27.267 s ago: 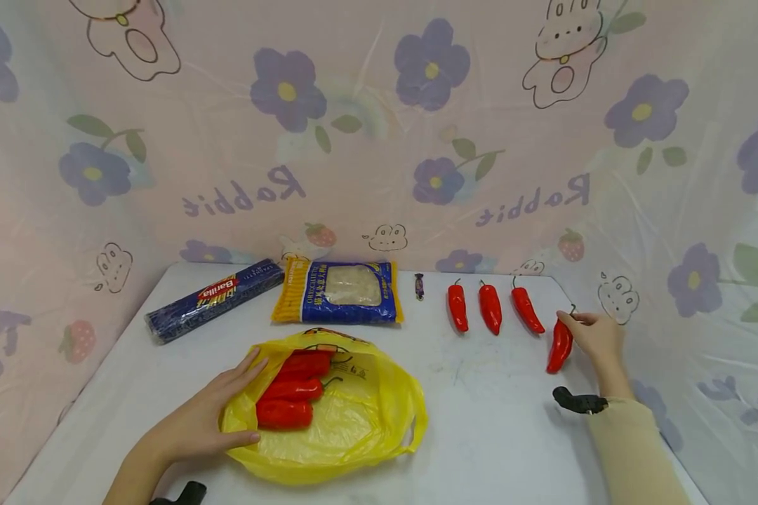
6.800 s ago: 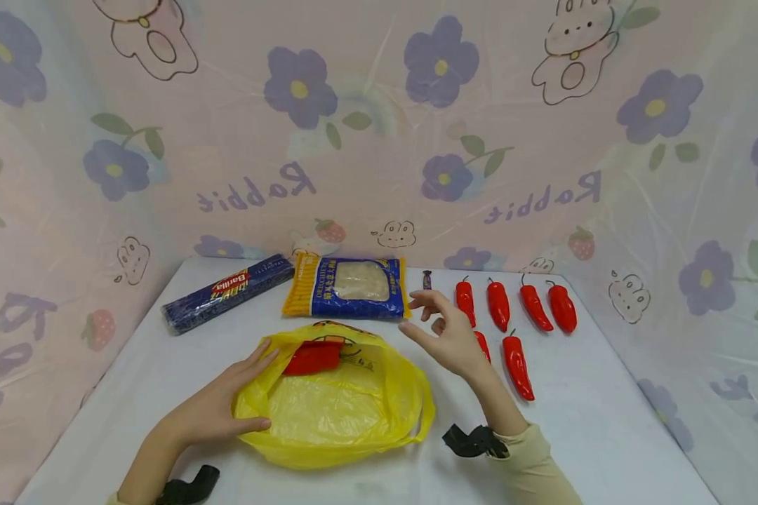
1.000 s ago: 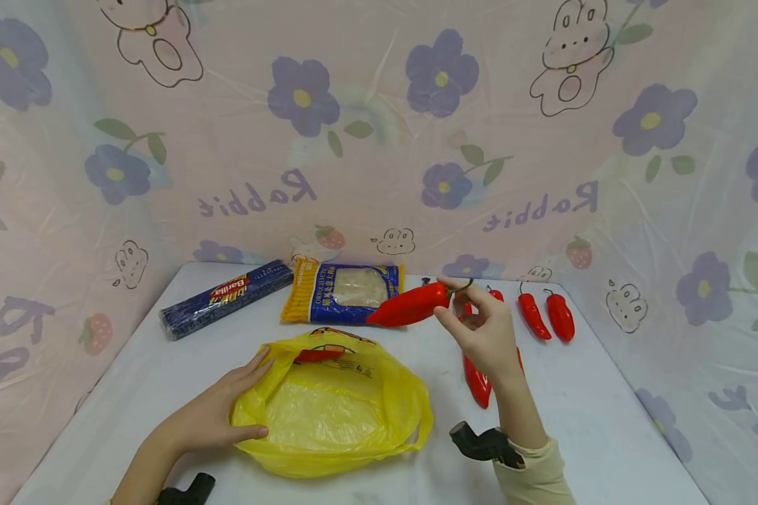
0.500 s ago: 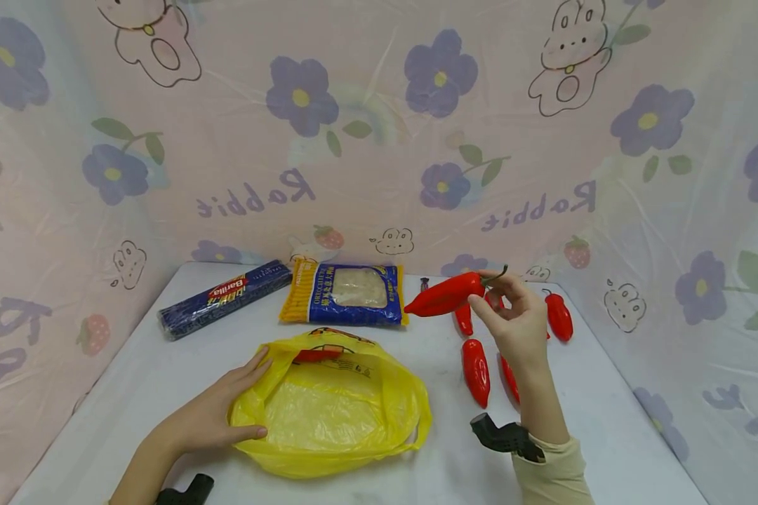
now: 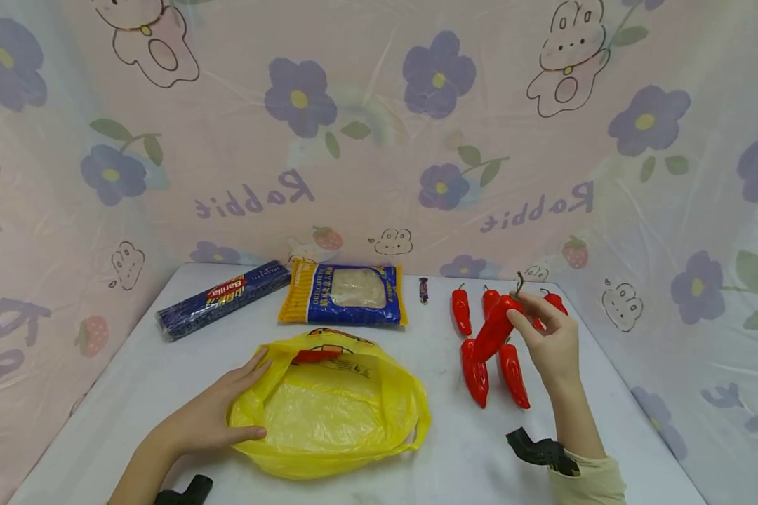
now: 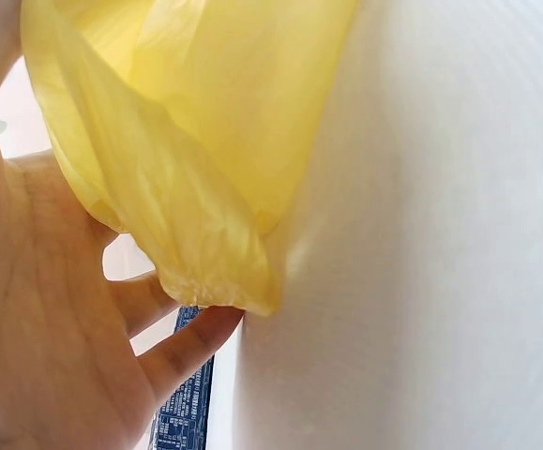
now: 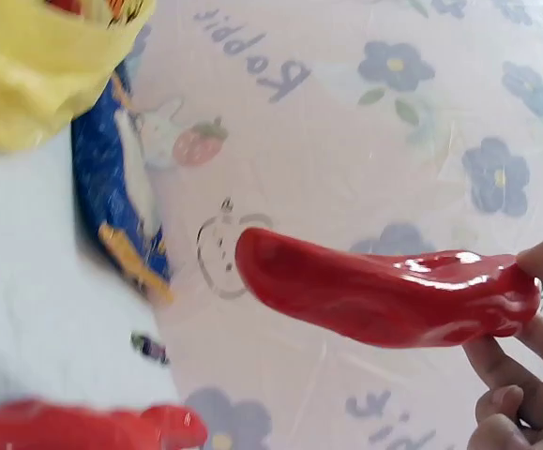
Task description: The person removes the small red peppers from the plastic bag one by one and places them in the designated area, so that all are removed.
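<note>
My right hand (image 5: pixel 551 345) pinches a red chili pepper (image 5: pixel 496 328) by its stem end. The pepper slants with its tip down to the left, overlapping the peppers on the table in the head view. In the right wrist view, thumb and fingers grip the end of the glossy pepper (image 7: pixel 384 292). My left hand (image 5: pixel 211 414) spreads along the left side of a yellow plastic bag (image 5: pixel 328 449), its fingers against the rim (image 6: pixel 219 281). Inside the bag, a strip of a red pepper (image 5: pixel 316 356) shows at the back; the rest of it is hidden.
Two red peppers (image 5: pixel 514 376) lie in a front row, and several (image 5: pixel 460 313) in a row behind, partly covered by my right hand. Along the back are a blue Barilla spaghetti pack (image 5: pixel 224 300), a blue-yellow orecchiette bag (image 5: pixel 354 294) and a small wrapped candy (image 5: pixel 423 290).
My right hand has carried the pepper rightward, from over the pasta bag to above the peppers, its tip now dipping. Compared with much earlier, fewer peppers show in the bag and more lie on the table.
</note>
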`<state>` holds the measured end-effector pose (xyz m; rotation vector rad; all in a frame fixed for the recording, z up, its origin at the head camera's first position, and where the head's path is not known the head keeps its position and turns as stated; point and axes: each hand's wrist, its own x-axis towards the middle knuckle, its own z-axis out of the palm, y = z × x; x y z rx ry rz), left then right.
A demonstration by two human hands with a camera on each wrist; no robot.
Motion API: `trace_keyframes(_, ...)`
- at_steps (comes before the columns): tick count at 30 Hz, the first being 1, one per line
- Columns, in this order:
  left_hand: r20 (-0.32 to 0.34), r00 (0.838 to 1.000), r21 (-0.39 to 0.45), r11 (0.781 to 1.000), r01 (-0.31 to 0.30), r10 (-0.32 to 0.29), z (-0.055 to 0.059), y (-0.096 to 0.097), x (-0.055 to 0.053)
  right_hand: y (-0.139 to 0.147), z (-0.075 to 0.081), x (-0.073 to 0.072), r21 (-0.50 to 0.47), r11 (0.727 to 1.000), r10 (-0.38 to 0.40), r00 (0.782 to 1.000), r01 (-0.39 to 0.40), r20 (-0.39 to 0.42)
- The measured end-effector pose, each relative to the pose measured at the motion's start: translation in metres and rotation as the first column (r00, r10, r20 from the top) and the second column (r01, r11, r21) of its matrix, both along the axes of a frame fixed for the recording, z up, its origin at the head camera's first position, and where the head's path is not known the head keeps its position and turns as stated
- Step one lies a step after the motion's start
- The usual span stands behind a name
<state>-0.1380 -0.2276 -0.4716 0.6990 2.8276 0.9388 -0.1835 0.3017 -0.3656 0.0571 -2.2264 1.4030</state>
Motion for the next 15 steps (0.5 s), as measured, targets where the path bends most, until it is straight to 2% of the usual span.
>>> trace_keyframes(5, -0.003, 1.000, 0.003, 1.000, 0.004, -0.004, 0.001, 0.000, 0.000, 0.030, -0.012, 0.000, 0.031, 0.997, -0.080, 0.991, 0.077, 0.103)
trace_keyframes(10, -0.018, 1.000, 0.015, 1.000, 0.013, -0.012, 0.000, -0.001, -0.001, 0.061, -0.023, -0.004, 0.122, 0.985, -0.151, 0.962, 0.126, 0.226)
trace_keyframes(12, -0.021, 1.000, 0.020, 1.000, 0.017, -0.016, -0.001, -0.001, -0.001, 0.073, -0.029, -0.006, 0.172, 0.976, -0.175, 0.948, 0.132, 0.266)
trace_keyframes(15, -0.021, 1.000, 0.017, 1.000, 0.015, -0.014, -0.001, -0.001, -0.001, 0.089, -0.038, -0.009, 0.211, 0.972, -0.170, 0.935, 0.106, 0.312)
